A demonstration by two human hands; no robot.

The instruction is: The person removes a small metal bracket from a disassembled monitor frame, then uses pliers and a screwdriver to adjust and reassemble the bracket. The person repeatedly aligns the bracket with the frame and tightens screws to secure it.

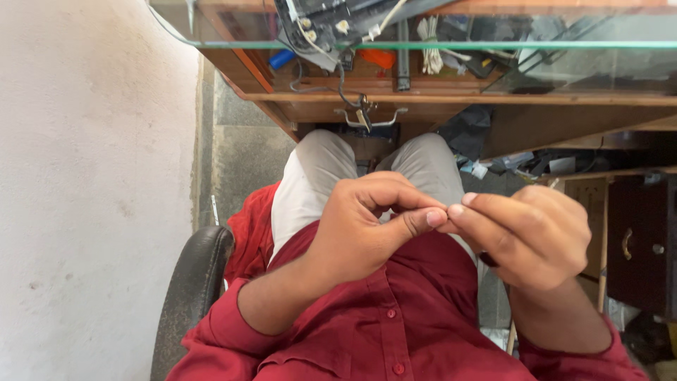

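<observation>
My left hand and my right hand meet fingertip to fingertip above my lap. Thumb and forefinger of each hand pinch together at the same spot, around something too small to make out. A dark object shows under my right palm, mostly hidden. I sit in a red shirt and light grey trousers.
A glass-topped wooden desk stands ahead, with wires, a circuit board and small parts under the glass. A drawer handle hangs above my knees. A white wall is at left, a black chair arm below it, a dark cabinet at right.
</observation>
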